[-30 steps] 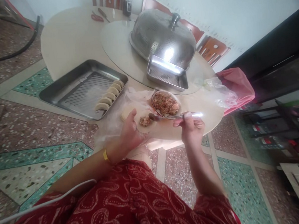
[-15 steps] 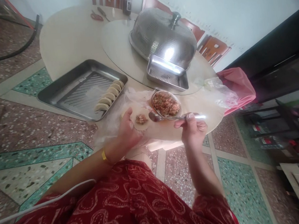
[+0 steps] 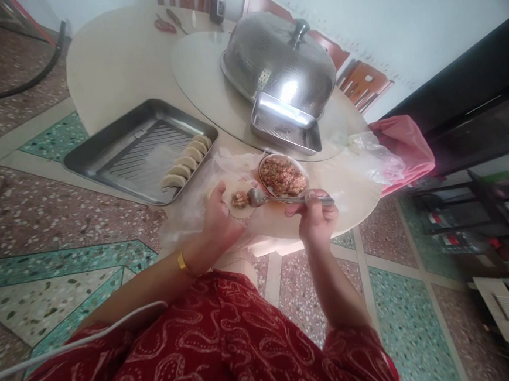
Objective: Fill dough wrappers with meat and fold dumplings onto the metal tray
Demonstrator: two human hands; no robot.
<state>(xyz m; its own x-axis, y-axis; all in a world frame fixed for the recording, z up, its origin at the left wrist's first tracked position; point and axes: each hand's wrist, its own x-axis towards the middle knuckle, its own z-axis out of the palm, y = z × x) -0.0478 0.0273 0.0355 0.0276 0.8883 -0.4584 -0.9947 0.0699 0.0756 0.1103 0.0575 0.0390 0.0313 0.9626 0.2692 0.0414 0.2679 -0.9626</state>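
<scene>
Moved since half a second ago: your right hand [image 3: 313,216] has shifted left, bringing the long metal spoon [image 3: 281,198] with it, so the spoon's bowl now sits just beside the lump of minced filling [image 3: 239,199] instead of hanging clear of it.

Left hand [image 3: 219,221]: cupped, palm up, holding the round pale dough wrapper [image 3: 243,206] near the close edge of the round cream table [image 3: 112,66]; your thumb rests on the wrapper's left rim. The filling lies at the wrapper's centre.

Right hand: fingers closed narrowly around the spoon's handle, the spoon lying level and pointing left.

Small round bowl of minced filling [image 3: 283,175]: on the table, just right of and beyond the wrapper, touching the spoon's shaft from behind.

Rectangular steel tray [image 3: 114,151]: far left of your hands, holding a row of folded pale dumplings [image 3: 187,160] along its right side.

Domed perforated steel cover [image 3: 277,65]: farther back, on a round turntable.

Pink plastic bag [image 3: 405,143]: at the table's right edge.
</scene>
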